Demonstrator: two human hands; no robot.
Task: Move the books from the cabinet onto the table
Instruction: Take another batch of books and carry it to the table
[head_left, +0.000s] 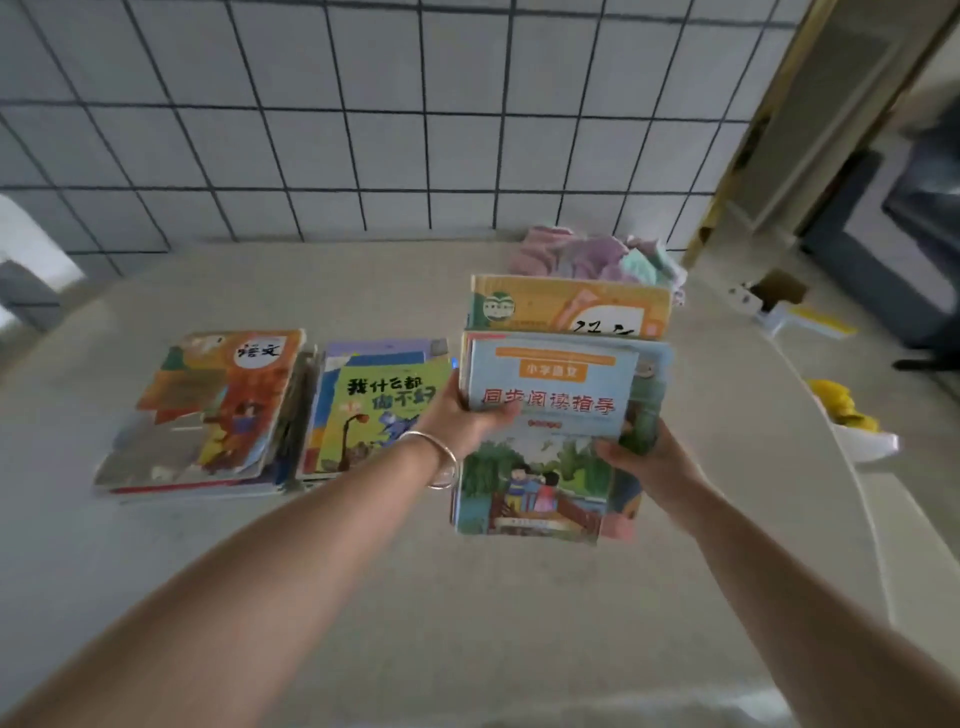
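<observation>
pale table (363, 597) under a tiled wall (363, 104); at centre right, left hand (457, 415) and right hand (644, 452) grip a book stack (545, 467) by its sides, fingers curled round it, beside two book piles (208, 410) at left.

Tiled room with a pale rounded worktop, lit by soft daylight

A wall of large white square tiles with dark grout lines (363, 119) is rising behind the pale beige, rounded-edged worktop (363, 597), which is taking up most of the view. On the right, a gold-trimmed cream door frame (748, 156) is opening onto a dimmer area where a dark grey cabinet-like piece of furniture (852, 249) is standing on a light floor (810, 358). A small open cardboard box (774, 291) is sitting on that floor near the frame. Even, diffuse light is falling across the tiles.
</observation>
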